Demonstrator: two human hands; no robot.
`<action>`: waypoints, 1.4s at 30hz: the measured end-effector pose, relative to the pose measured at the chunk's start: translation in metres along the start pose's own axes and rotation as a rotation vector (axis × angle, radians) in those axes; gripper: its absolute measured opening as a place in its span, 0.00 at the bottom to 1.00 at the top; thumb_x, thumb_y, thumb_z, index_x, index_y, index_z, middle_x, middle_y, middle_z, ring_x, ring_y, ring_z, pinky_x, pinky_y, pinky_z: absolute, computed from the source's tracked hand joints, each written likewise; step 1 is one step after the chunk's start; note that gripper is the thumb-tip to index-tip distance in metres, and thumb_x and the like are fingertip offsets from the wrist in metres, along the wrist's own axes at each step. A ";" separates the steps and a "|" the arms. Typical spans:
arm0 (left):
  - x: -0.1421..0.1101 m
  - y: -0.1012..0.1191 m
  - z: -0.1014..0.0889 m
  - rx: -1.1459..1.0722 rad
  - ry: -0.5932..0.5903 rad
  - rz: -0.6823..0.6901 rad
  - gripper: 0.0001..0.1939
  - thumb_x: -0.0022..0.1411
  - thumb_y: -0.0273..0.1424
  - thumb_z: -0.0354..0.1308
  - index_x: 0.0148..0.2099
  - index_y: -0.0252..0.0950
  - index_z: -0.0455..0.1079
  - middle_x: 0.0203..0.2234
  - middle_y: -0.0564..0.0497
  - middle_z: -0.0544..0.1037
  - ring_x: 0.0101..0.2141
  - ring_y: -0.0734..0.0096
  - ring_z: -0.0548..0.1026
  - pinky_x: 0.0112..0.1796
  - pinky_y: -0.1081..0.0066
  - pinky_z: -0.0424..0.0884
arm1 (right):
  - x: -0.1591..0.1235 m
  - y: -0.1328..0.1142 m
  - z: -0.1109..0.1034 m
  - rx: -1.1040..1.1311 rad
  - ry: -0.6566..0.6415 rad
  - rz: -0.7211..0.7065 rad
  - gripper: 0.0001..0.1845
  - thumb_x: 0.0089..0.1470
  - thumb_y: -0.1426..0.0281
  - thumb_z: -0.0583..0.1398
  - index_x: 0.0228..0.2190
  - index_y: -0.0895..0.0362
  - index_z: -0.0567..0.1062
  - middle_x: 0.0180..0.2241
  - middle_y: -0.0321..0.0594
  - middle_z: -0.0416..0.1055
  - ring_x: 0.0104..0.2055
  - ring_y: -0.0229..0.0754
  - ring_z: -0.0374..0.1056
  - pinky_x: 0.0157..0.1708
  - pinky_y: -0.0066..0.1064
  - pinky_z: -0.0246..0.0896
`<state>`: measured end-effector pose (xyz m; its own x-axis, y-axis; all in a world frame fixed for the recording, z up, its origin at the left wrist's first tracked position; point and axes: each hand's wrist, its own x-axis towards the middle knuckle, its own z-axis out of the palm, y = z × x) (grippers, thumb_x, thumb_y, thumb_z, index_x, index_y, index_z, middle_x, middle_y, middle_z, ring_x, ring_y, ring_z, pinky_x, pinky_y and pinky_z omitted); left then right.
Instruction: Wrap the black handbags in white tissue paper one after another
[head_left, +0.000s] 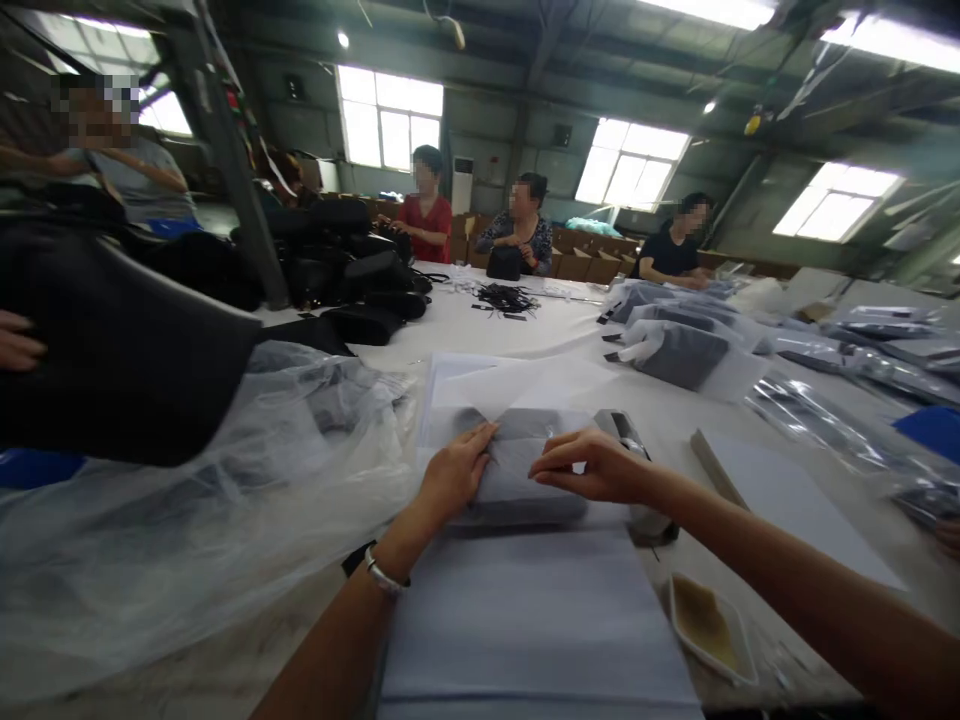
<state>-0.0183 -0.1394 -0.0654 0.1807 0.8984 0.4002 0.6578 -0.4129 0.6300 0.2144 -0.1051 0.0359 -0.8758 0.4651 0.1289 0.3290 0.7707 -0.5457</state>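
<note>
A dark bag wrapped in thin white tissue paper (517,485) lies in front of me on a stack of white paper sheets (540,610). My left hand (459,465) rests on the wrapping's left side, its fingers stretched out over a paper fold. Above the right side hovers my right hand (589,465), thumb and fingers pinched together. Whatever sits in that pinch is too small to make out. A grey tape dispenser (626,430) stands just beyond the right hand, partly hidden by the forearm.
Clear plastic film (300,490) spreads at left, below a black bag (112,340) near another person's hand. Black bags (352,260) are heaped behind. Wrapped bags (682,350) lie at right, and a dish with a yellowish sponge (705,620) is near the front edge. Several people work around the table.
</note>
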 end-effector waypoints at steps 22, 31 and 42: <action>-0.003 0.018 0.004 -0.328 0.189 -0.228 0.13 0.61 0.37 0.61 0.47 0.42 0.76 0.58 0.47 0.72 0.51 0.60 0.76 0.50 0.65 0.73 | 0.030 0.033 0.057 1.374 0.233 0.642 0.16 0.55 0.59 0.66 0.42 0.54 0.77 0.32 0.33 0.67 0.22 0.26 0.54 0.17 0.15 0.51; -0.002 0.018 0.008 -0.353 0.227 -0.255 0.08 0.62 0.32 0.58 0.42 0.40 0.77 0.57 0.47 0.73 0.43 0.63 0.79 0.45 0.66 0.75 | 0.027 0.029 0.060 1.388 0.204 0.640 0.13 0.55 0.60 0.65 0.41 0.53 0.78 0.32 0.34 0.69 0.22 0.27 0.55 0.17 0.16 0.52; -0.004 0.015 0.013 -0.175 0.253 -0.152 0.05 0.65 0.27 0.55 0.39 0.39 0.73 0.59 0.45 0.70 0.47 0.62 0.78 0.50 0.65 0.73 | 0.023 0.031 0.036 0.863 0.047 0.726 0.20 0.49 0.55 0.68 0.36 0.58 0.81 0.34 0.41 0.75 0.19 0.26 0.52 0.15 0.21 0.41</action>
<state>0.0001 -0.1476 -0.0658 -0.1114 0.8949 0.4322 0.5241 -0.3166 0.7906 0.1919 -0.0867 -0.0079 -0.5567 0.7104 -0.4307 0.3845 -0.2392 -0.8916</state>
